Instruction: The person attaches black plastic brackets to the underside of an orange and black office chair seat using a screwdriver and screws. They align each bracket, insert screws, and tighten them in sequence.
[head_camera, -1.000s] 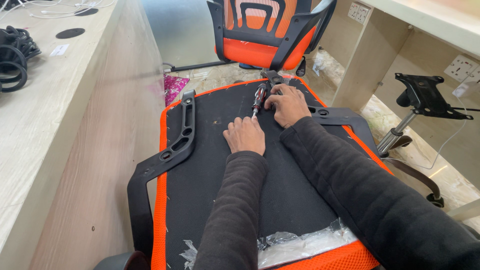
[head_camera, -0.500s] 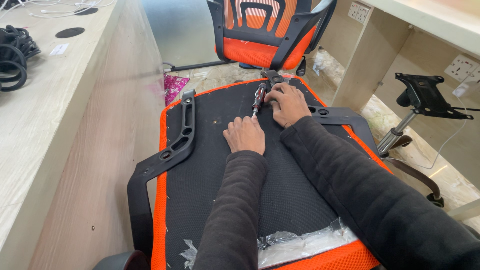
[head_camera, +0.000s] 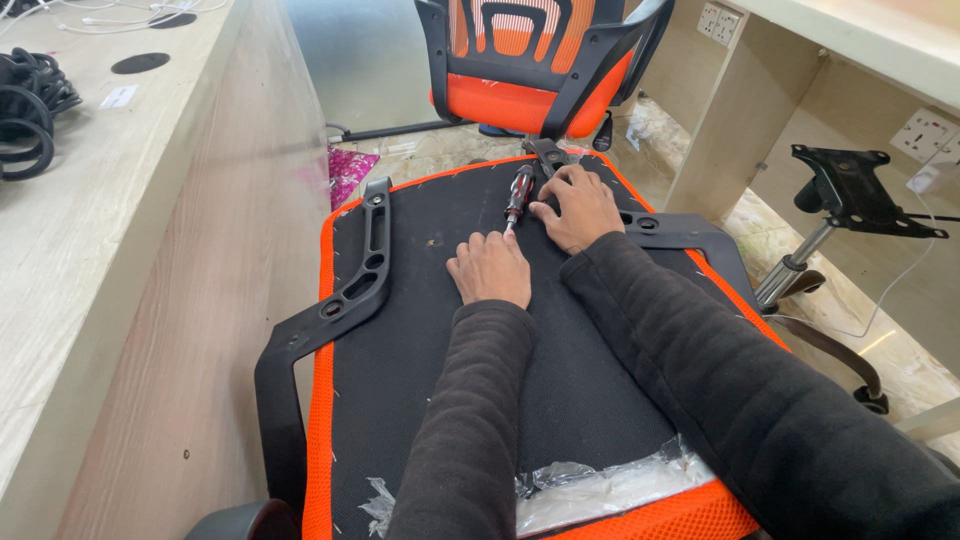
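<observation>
An upturned chair seat (head_camera: 560, 400), black underneath with an orange mesh edge, lies in front of me. A screwdriver (head_camera: 518, 188) with a red and black handle lies on its far part, tip towards me. My right hand (head_camera: 578, 207) rests beside it, thumb and fingertips on the shaft. My left hand (head_camera: 492, 268) sits knuckles up just below the tip, fingers curled onto the seat; whether they pinch anything is hidden. A black armrest bracket (head_camera: 345, 290) is fixed along the seat's left edge, another black bracket (head_camera: 690, 235) along the right.
A pale wooden desk (head_camera: 150, 250) stands close on the left, with black cable coils (head_camera: 30, 105) on top. An assembled orange and black chair (head_camera: 535, 70) stands beyond the seat. A black chair mechanism on a gas lift (head_camera: 850, 190) stands right. Torn clear plastic (head_camera: 600, 490) clings to the seat's near edge.
</observation>
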